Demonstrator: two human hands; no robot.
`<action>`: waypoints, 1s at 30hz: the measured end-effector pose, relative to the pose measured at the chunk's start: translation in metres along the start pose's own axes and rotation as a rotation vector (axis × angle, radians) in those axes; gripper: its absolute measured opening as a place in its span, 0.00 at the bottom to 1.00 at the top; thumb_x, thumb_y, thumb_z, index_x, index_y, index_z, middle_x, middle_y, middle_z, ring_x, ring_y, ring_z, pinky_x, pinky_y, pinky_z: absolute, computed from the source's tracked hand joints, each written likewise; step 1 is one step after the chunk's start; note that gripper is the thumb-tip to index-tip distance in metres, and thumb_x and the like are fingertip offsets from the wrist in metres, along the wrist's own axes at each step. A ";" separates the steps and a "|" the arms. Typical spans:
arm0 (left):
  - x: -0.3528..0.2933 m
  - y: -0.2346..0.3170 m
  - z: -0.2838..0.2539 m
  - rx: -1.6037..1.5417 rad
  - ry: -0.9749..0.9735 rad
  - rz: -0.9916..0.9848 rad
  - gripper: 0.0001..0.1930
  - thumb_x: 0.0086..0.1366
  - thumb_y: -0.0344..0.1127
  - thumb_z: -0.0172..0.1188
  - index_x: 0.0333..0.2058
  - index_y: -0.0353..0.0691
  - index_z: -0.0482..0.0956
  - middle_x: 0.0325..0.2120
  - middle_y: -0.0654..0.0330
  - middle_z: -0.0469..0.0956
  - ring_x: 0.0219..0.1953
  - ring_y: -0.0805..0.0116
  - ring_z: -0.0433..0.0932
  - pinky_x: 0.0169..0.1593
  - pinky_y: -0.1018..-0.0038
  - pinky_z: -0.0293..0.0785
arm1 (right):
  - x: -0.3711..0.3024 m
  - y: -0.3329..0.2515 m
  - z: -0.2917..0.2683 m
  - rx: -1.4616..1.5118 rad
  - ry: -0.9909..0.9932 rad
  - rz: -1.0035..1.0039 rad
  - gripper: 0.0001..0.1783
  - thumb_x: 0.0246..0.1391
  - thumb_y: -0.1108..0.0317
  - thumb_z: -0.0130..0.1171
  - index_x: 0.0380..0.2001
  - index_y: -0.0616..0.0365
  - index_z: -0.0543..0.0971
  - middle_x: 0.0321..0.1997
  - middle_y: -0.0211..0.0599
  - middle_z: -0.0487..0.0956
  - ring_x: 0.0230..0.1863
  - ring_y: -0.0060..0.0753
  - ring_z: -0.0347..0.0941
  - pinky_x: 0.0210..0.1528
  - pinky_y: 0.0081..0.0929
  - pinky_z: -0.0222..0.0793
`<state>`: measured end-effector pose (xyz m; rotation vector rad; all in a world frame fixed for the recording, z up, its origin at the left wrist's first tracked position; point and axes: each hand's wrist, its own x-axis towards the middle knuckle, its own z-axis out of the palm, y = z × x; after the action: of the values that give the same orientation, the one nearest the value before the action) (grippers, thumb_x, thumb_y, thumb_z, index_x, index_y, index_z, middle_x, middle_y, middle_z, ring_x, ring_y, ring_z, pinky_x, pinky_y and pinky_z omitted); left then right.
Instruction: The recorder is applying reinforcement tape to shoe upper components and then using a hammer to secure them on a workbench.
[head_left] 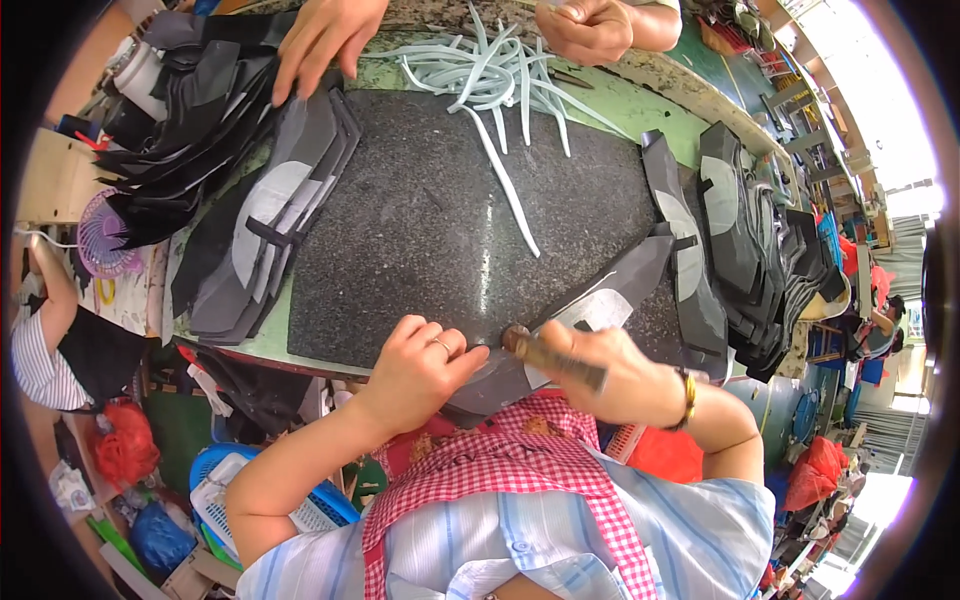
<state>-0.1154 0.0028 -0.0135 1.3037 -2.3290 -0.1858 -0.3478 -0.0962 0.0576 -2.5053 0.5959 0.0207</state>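
My right hand [630, 378] grips a hammer [562, 362], its rounded dark end pointing toward my left hand. Beneath it, a dark grey flat cut piece [640, 268] with a pale grey patch lies slanting across the front edge of a dark stone slab [420, 220]. My left hand [415, 365] is closed beside the hammer's rounded end, fingers curled and thumb pressed in; whatever it pinches is hidden. A loose pale strip [510, 195] lies on the slab beyond my hands.
Pale strips [490, 75] lie heaped at the back. Cut pieces are stacked at left [270, 220] and right [740, 230]. Another person's hand [330, 40] rests by the left stack; their other hand [588, 28] is closed above the far edge. A blue basket [215, 465] stands lower left.
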 end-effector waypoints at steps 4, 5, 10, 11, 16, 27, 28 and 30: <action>-0.006 0.000 0.010 0.000 0.049 -0.014 0.15 0.54 0.36 0.65 0.42 0.43 0.82 0.30 0.65 0.73 0.32 0.66 0.73 0.42 0.65 0.67 | 0.005 -0.004 0.003 0.041 -0.009 0.033 0.20 0.54 0.67 0.61 0.49 0.59 0.73 0.30 0.44 0.77 0.26 0.49 0.76 0.27 0.37 0.72; -0.008 0.003 0.009 0.000 0.044 -0.015 0.15 0.54 0.36 0.65 0.42 0.43 0.82 0.30 0.65 0.73 0.32 0.66 0.73 0.42 0.65 0.67 | 0.004 -0.009 0.008 -0.003 0.051 -0.129 0.19 0.54 0.67 0.61 0.48 0.59 0.73 0.28 0.44 0.76 0.26 0.49 0.76 0.28 0.39 0.72; -0.017 0.011 0.005 -0.039 0.257 -0.267 0.17 0.50 0.38 0.72 0.40 0.43 0.82 0.32 0.66 0.77 0.35 0.65 0.76 0.44 0.64 0.67 | 0.006 -0.010 0.006 0.050 -0.051 0.070 0.17 0.55 0.68 0.59 0.48 0.57 0.73 0.31 0.40 0.76 0.27 0.47 0.77 0.27 0.42 0.71; -0.022 0.013 0.008 -0.108 0.268 -0.273 0.16 0.50 0.37 0.72 0.39 0.43 0.83 0.32 0.66 0.77 0.35 0.65 0.76 0.44 0.64 0.67 | 0.008 -0.007 0.003 0.052 -0.054 0.067 0.17 0.55 0.68 0.59 0.48 0.57 0.73 0.31 0.40 0.76 0.27 0.47 0.77 0.27 0.42 0.71; -0.025 0.023 0.013 -0.011 0.267 -0.239 0.11 0.54 0.36 0.68 0.35 0.40 0.82 0.34 0.64 0.77 0.37 0.66 0.74 0.45 0.63 0.67 | 0.013 -0.011 0.006 0.194 0.138 0.029 0.13 0.57 0.69 0.57 0.46 0.55 0.75 0.28 0.43 0.73 0.23 0.47 0.74 0.21 0.39 0.68; -0.027 0.019 0.013 0.082 0.236 -0.173 0.12 0.53 0.36 0.69 0.36 0.40 0.83 0.33 0.65 0.75 0.36 0.66 0.75 0.45 0.64 0.68 | 0.028 -0.012 0.018 0.156 0.121 -0.153 0.21 0.56 0.72 0.56 0.54 0.56 0.72 0.27 0.42 0.76 0.20 0.46 0.75 0.19 0.39 0.68; -0.025 0.020 0.012 0.087 0.238 -0.170 0.12 0.53 0.36 0.69 0.36 0.40 0.83 0.33 0.65 0.75 0.36 0.66 0.75 0.45 0.64 0.68 | 0.026 -0.012 0.014 0.114 0.112 -0.118 0.21 0.57 0.71 0.56 0.55 0.56 0.72 0.29 0.41 0.76 0.20 0.45 0.76 0.19 0.40 0.69; -0.021 0.025 0.009 0.058 0.253 -0.195 0.12 0.53 0.38 0.69 0.35 0.41 0.83 0.32 0.65 0.76 0.35 0.66 0.75 0.45 0.64 0.67 | 0.017 -0.015 0.023 0.429 0.210 -0.112 0.22 0.59 0.68 0.54 0.57 0.55 0.71 0.32 0.39 0.75 0.20 0.44 0.76 0.21 0.42 0.71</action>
<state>-0.1291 0.0333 -0.0198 1.4902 -2.0094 -0.0130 -0.3232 -0.0795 0.0434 -2.1299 0.4809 -0.3766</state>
